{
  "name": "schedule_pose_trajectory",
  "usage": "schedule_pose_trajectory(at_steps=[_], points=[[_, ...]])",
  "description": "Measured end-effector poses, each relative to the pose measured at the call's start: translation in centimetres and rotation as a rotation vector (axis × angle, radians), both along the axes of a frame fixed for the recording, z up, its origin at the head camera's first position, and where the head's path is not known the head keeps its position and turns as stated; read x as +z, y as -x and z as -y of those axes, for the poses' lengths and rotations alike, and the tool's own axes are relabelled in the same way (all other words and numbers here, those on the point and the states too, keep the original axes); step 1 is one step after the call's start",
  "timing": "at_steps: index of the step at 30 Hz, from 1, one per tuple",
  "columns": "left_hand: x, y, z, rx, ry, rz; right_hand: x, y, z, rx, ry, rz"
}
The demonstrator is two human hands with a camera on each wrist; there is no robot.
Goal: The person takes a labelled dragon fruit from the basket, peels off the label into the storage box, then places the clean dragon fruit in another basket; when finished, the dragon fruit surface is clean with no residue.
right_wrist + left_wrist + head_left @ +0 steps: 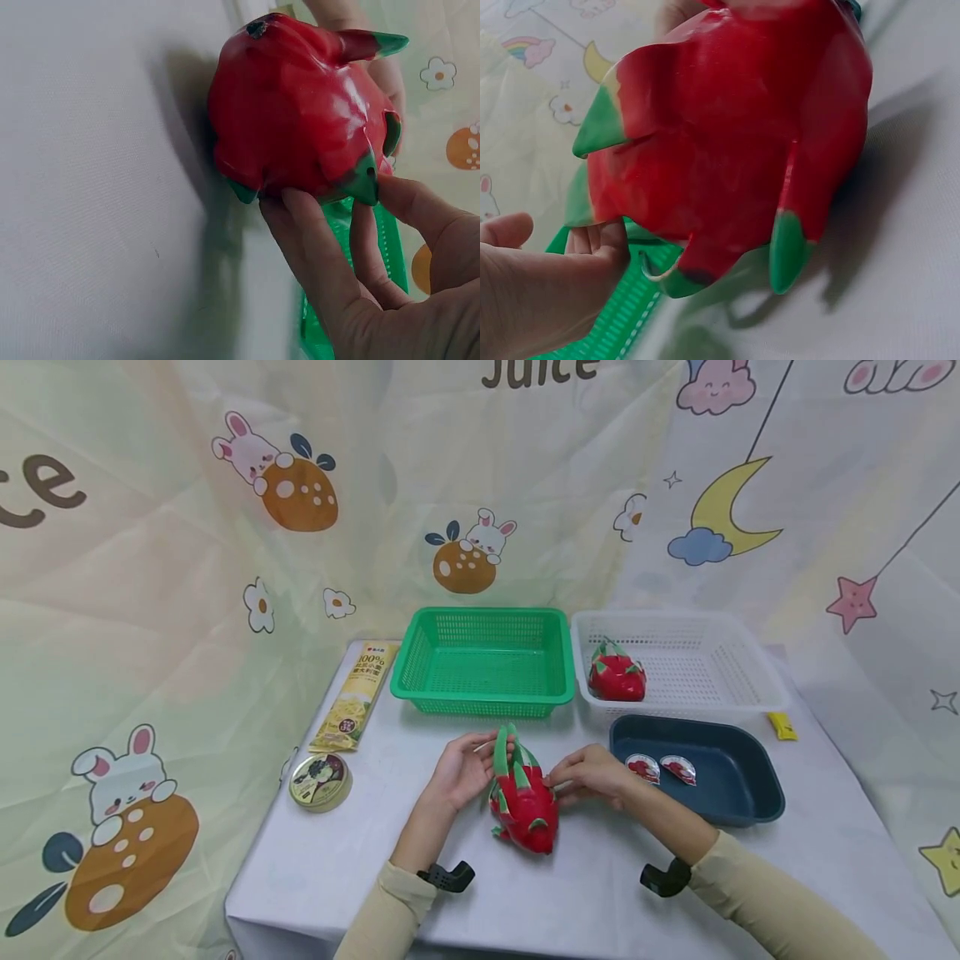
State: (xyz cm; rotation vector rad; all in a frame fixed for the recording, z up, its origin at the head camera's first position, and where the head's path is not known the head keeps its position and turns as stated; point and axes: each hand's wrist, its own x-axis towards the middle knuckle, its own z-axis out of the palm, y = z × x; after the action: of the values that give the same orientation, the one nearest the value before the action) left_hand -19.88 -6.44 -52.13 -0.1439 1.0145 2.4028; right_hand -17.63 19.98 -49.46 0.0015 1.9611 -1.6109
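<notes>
A red toy dragon fruit [528, 806] with green-tipped scales is between my two hands, its long green leaves toward the green basket. My left hand [467, 767] holds its leafy end, fingers passing behind a leaf. In the left wrist view, that hand's fingers [604, 240] curl against the underside while the thumb stands apart. On the other side, my right hand [588, 774] pinches the fruit. The right wrist view shows the thumb [412, 202] at a green scale tip and fingers [319, 240] against the body.
Beyond the hands stands a green basket [483, 703]. The white basket [697, 700] contains another dragon fruit [617, 675]. A dark blue tray [720, 810] holds two small red-printed packs [678, 768]. At left lie a yellow pasta packet [356, 697] and a round tin [321, 782]; a yellow sachet [782, 726] lies far right.
</notes>
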Motion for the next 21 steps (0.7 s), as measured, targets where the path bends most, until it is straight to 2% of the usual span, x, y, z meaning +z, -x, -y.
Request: schedule_pose_trajectory(at_steps=[10,17,21], points=[[0.0,0.1,0.1,-0.008,-0.006,0.002,-0.2,0.2,-0.4,0.019,0.007,-0.007],[0.1,0.2,0.3,0.0,-0.033,-0.015,0.6,0.3,-0.8,-0.013,0.011,-0.018],[0.1,0.2,0.4,0.003,-0.011,-0.023,1.2,0.3,-1.3,-0.028,0.018,-0.036]])
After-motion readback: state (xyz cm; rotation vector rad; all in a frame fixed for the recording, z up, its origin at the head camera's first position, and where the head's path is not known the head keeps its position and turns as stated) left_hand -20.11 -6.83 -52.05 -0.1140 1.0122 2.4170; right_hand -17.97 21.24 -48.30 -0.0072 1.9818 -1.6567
